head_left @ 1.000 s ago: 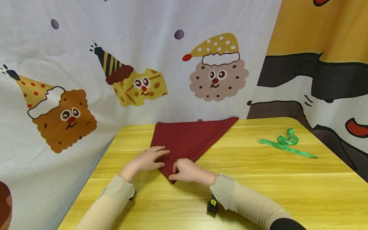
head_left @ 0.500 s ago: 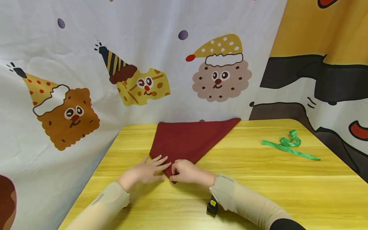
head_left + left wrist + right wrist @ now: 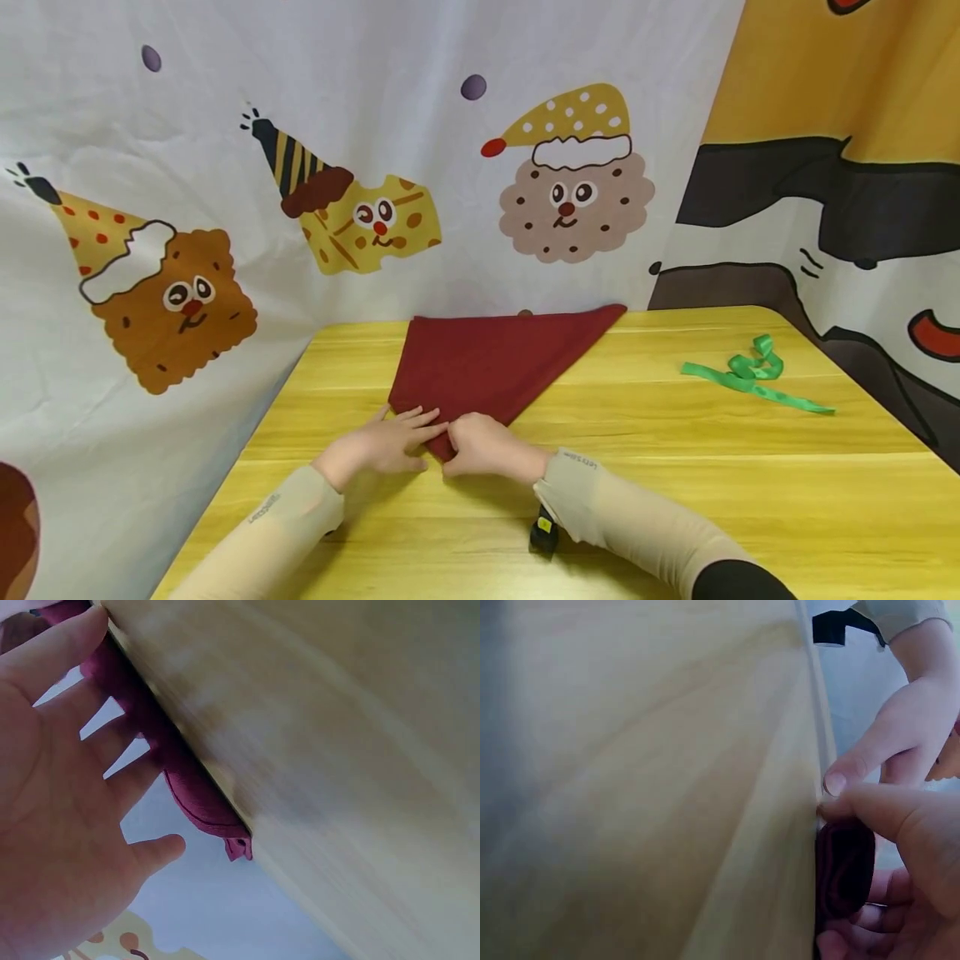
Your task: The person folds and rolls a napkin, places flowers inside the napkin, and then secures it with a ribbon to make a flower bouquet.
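A white fabric backdrop printed with cartoon biscuits and cheese in party hats (image 3: 360, 83) hangs behind everything, turning yellow, black and brown on the right. In front of it stands a yellow wood-grain table (image 3: 675, 475). On the table's far left half lies a dark red cloth folded into a flat, pointed shape (image 3: 480, 358), its far edge along the table's back edge, one long corner stretching right and a narrow tip towards the person. Two beige sleeves (image 3: 637, 517) reach in over the near side. The left hand (image 3: 390, 446) is spread and grasps nothing, fingertips lying over the cloth's left edge near the tip. Just beside it, the right hand (image 3: 480, 446) pinches that tip, thumb on one side and curled fingers on the other. Well apart, to the right, a loosely curled green satin ribbon (image 3: 742, 381) lies on the table. Under the right wrist hangs a small black device with a yellow mark (image 3: 543, 535).
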The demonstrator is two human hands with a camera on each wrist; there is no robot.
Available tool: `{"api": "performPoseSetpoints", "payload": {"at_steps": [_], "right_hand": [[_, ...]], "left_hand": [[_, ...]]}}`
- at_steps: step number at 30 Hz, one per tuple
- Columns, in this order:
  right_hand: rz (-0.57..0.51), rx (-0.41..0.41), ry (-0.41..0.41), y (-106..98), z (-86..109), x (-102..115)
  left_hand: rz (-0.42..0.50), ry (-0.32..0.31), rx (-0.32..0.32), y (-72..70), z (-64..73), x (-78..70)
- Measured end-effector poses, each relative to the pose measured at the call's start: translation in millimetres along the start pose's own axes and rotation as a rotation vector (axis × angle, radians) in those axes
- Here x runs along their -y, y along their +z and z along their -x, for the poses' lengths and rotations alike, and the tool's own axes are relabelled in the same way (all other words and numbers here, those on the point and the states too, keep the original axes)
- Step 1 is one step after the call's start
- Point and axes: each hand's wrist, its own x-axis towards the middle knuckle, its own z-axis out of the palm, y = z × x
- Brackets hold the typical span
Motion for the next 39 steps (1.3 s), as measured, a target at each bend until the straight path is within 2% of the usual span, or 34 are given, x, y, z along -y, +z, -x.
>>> {"api": "performPoseSetpoints", "payload": {"at_steps": [8,13,19,23,27,33,39], "right_hand": [[-0.049,-0.07,0.042,-11,7.6,-8],[-0.106,-0.072,0.078,-16,13.8,-8],[-0.131,-0.088,0.07,-19,17.0,-10],[-0.141,-0.111,0.07,-20,18.8,-14],[-0.193,-0.113,0.094,-21,20.0,-19],[-0.365,-0.068,0.173,-21,20.0,-27],[-0.333,-0.062,0.159,-21,19.7,-36]], "left_hand": [[0.007,0.062,-0.102,-3.4,-6.8,1.9],[-0.009,0.075,-0.151,-7.2,-13.0,2.8],[-0.061,0.083,-0.216,-10.0,-20.5,2.7],[-0.052,0.104,-0.246,-12.1,-25.5,3.0],[-0.03,0.12,-0.223,-17.6,-31.0,3.9],[-0.005,0.107,-0.137,-29.9,-43.2,4.0],[0.0,0.077,-0.06,-42.4,-50.0,-1.2]]}}
